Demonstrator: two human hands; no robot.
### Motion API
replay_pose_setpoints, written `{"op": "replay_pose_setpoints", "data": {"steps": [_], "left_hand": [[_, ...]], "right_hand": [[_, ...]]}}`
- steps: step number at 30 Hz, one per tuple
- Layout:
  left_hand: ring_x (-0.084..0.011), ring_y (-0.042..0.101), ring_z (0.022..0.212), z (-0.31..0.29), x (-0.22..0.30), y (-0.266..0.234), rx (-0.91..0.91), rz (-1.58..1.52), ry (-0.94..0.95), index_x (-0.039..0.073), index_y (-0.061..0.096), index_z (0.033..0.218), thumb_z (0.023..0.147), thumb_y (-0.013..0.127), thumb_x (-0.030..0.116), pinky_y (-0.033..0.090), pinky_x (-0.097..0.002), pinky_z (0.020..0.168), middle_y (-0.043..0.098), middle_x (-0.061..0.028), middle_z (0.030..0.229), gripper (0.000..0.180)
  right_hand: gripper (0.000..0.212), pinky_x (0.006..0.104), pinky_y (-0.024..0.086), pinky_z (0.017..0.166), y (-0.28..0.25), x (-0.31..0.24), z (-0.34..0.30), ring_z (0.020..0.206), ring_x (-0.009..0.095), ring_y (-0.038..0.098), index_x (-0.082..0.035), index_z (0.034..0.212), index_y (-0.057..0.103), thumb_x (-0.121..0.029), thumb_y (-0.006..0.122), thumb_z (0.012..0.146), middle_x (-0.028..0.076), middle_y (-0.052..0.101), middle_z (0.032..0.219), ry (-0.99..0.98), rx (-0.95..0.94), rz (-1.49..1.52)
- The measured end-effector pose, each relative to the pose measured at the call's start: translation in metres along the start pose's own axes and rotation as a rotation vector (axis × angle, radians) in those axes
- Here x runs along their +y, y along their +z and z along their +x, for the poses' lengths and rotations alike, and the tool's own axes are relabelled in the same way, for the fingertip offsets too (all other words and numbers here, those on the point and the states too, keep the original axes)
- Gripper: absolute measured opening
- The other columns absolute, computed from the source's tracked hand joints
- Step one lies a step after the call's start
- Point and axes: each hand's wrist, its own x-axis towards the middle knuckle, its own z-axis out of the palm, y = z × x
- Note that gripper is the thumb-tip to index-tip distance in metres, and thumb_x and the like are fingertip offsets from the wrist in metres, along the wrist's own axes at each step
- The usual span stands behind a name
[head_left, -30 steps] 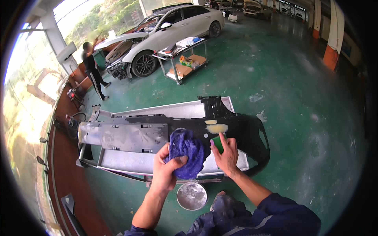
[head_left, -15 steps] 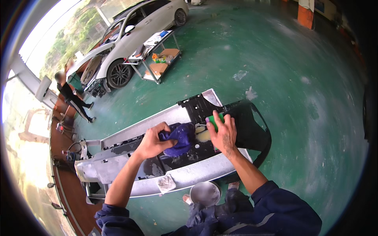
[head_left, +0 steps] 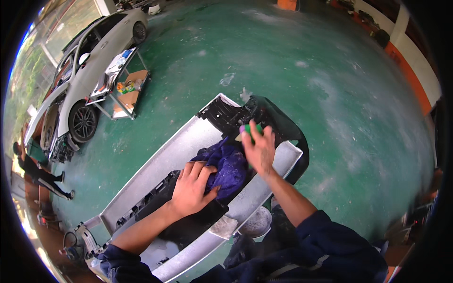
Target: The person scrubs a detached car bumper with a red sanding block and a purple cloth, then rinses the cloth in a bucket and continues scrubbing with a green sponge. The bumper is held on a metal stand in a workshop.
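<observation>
Cloth [head_left: 231,172] is gripped by the left hand [head_left: 191,188], palm down, fingers bent. Green block [head_left: 247,128] is clasped in the right hand [head_left: 259,153], its forearm [head_left: 293,198] angled inward.

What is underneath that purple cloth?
The black bumper shows around the purple cloth, which the left hand touches. The spot directly beneath is covered, so what lies there cannot be seen.

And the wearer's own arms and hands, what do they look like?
Dark navy sleeves, left sleeve and right sleeve, end near the elbows; forearms bare. Left hand and right hand ungloved, no watch visible. Right hand's blurred; fine markings can't be told.
</observation>
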Motion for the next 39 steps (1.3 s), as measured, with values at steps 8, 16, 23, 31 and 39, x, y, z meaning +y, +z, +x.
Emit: {"op": "replay_pose_setpoints", "data": {"steps": [8, 16, 23, 31, 39], "left_hand": [[-0.0411, 0.062, 0.118, 0.025, -0.004, -0.002, -0.048, 0.135, 0.12, 0.046, 0.046, 0.169, 0.088, 0.08, 0.022, 0.064, -0.0544, 0.093, 0.052, -0.019, 0.152, 0.092], [-0.0443, 0.06, 0.129, 0.017, -0.01, 0.003, -0.046, 0.258, 0.173, 0.033, 0.055, 0.163, 0.088, 0.078, 0.021, 0.056, -0.0626, 0.104, 0.049, -0.0185, 0.163, 0.08], [-0.0503, 0.057, 0.139, 0.011, -0.012, 0.002, -0.066, 0.14, 0.127, 0.018, 0.048, 0.165, 0.093, 0.078, 0.054, 0.052, -0.0656, 0.111, 0.048, -0.0257, 0.164, 0.086], [-0.0468, 0.062, 0.133, 0.012, -0.012, 0.009, -0.042, 0.212, 0.147, 0.02, 0.046, 0.166, 0.088, 0.084, 0.05, 0.058, -0.0612, 0.104, 0.052, -0.0218, 0.16, 0.092], [-0.0471, 0.052, 0.146, 0.022, -0.003, 0.008, 0.005, 0.301, 0.222, 0.017, 0.048, 0.165, 0.088, 0.084, 0.048, 0.048, -0.0642, 0.117, 0.051, -0.0216, 0.162, 0.09]], "right_hand": [[0.054, 0.0529, 0.054, 0.092, 0.005, 0.051, 0.043, 0.101, 0.045, 0.063, -0.012, 0.146, 0.075, -0.047, 0.068, 0.106, 0.024, 0.061, 0.111, 0.119, 0.112, -0.047], [0.051, 0.0526, 0.056, 0.092, 0.002, 0.029, 0.019, 0.105, 0.043, 0.063, -0.013, 0.145, 0.076, -0.045, 0.071, 0.105, 0.021, 0.06, 0.111, 0.082, 0.04, 0.016], [0.045, 0.0511, 0.057, 0.084, -0.004, -0.009, -0.044, 0.103, 0.041, 0.063, -0.014, 0.142, 0.078, -0.035, 0.078, 0.102, 0.019, 0.057, 0.109, -0.069, 0.004, 0.147], [0.052, 0.0549, 0.055, 0.092, 0.005, 0.003, -0.037, 0.108, 0.045, 0.063, -0.013, 0.147, 0.074, -0.041, 0.075, 0.103, 0.021, 0.058, 0.112, -0.015, 0.019, 0.01], [0.056, 0.0566, 0.055, 0.094, 0.003, 0.026, 0.01, 0.108, 0.047, 0.064, -0.016, 0.148, 0.074, -0.051, 0.066, 0.106, 0.023, 0.06, 0.115, 0.151, 0.052, -0.124]]}}
